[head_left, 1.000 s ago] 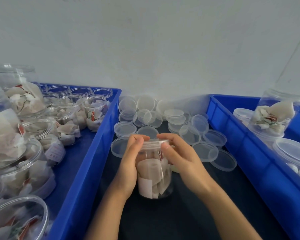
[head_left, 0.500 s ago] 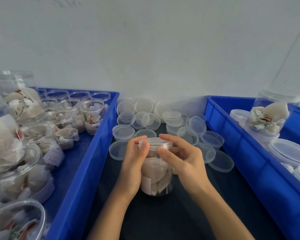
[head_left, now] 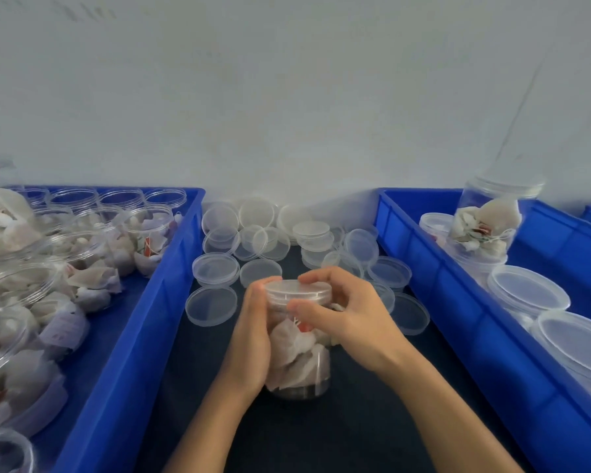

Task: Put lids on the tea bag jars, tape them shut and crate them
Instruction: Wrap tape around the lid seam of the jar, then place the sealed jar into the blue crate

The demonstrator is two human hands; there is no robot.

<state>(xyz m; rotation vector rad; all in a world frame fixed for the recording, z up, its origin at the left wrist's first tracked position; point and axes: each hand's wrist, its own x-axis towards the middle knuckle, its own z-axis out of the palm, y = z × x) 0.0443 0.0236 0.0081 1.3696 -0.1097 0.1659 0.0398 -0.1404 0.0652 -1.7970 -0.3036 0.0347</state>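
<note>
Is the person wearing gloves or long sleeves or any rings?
No. Both the left hand and the right hand are bare, with no gloves, rings or watch showing. Both forearms are bare too; no sleeve reaches into view.

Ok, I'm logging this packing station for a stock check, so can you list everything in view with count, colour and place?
jar: one, clear, filled with tea bags, standing on the dark table between the crates
lid: one, clear, sitting on that jar
loose lids: many, clear, heaped on the table behind the jar, against the wall
left crate: one, blue, holds many open jars of tea bags
right crate: one, blue, holds lidded jars, one stacked on others
table: one, dark
wall: white, behind everything
left hand: grips the jar's side
right hand: fingers curled round the lid's rim
</note>
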